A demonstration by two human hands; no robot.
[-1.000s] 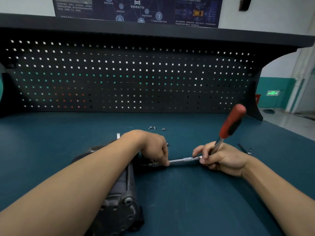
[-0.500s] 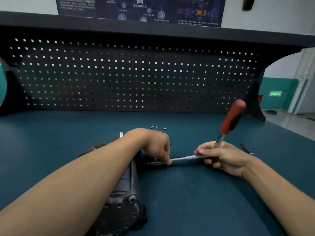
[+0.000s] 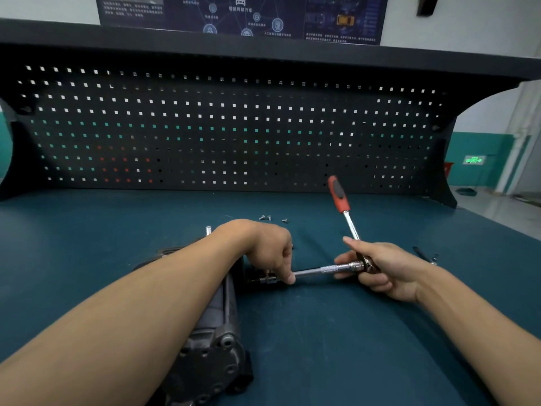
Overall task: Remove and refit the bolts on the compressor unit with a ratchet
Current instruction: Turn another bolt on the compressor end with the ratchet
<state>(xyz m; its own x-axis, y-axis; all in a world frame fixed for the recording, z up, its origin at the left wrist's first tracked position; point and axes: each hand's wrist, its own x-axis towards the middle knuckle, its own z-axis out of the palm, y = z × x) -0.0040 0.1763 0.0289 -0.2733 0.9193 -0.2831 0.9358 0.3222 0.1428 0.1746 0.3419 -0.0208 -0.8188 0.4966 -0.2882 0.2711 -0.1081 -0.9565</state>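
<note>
The dark grey compressor unit (image 3: pixel 216 332) lies on the blue bench, largely hidden under my left forearm. A ratchet with a red and black handle (image 3: pixel 339 194) carries a long chrome extension bar (image 3: pixel 319 270) that runs left to a dark socket (image 3: pixel 268 279) at the compressor's right side. My left hand (image 3: pixel 272 250) pinches the extension bar just beside the socket. My right hand (image 3: pixel 380 268) grips the ratchet head, with the handle standing up and leaning to the left.
Several loose bolts (image 3: pixel 269 218) lie on the bench (image 3: pixel 322 347) behind my hands. A small dark tool (image 3: pixel 424 254) rests to the right of my right wrist. A black pegboard (image 3: pixel 222 127) closes off the back of the bench.
The ratchet handle has swung from leaning right to leaning left, turning about the extension bar. My left hand has stayed on the bar at the socket.
</note>
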